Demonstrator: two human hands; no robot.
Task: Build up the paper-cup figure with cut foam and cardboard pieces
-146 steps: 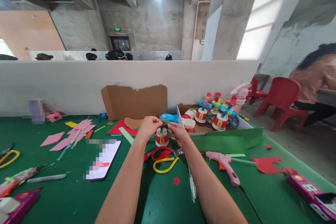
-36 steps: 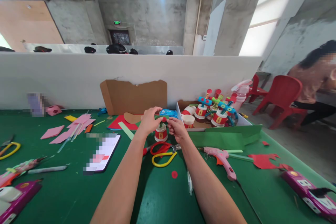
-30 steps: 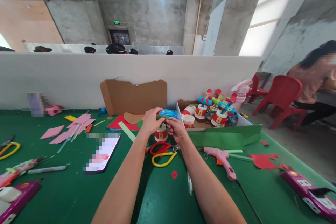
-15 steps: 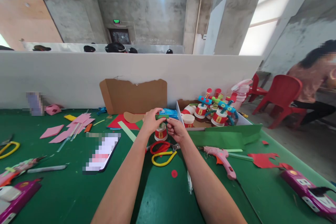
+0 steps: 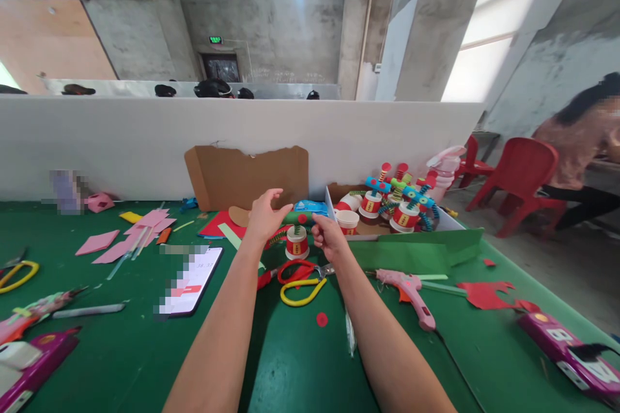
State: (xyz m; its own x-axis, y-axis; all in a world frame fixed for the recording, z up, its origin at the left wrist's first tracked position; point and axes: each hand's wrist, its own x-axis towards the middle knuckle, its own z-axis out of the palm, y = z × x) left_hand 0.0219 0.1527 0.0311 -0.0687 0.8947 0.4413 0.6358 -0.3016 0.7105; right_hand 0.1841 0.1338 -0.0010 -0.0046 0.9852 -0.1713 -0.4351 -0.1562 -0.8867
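A green paper tube with a red dot lies level above a small red-and-white paper cup, joined by a coiled green paper neck. My left hand is off the tube's left end, thumb and fingers spread, holding nothing. At the tube's right end, my right hand has its fingers curled and pinched on the edge. Striped folded-paper strips stick out left of the cup. Just in front lie scissors with one red and one yellow handle loop, and a red paper dot nearer me.
A box at the right holds several finished cup figures. Beside it lie green sheets and a pink glue gun with its cord. To the left are a phone and pink paper. A purple power strip sits far right.
My left hand has let go of the green tube and moved left, its fingers opening. The tube's red dot and the striped strips beside the cup now show. My right hand stays nearly still.
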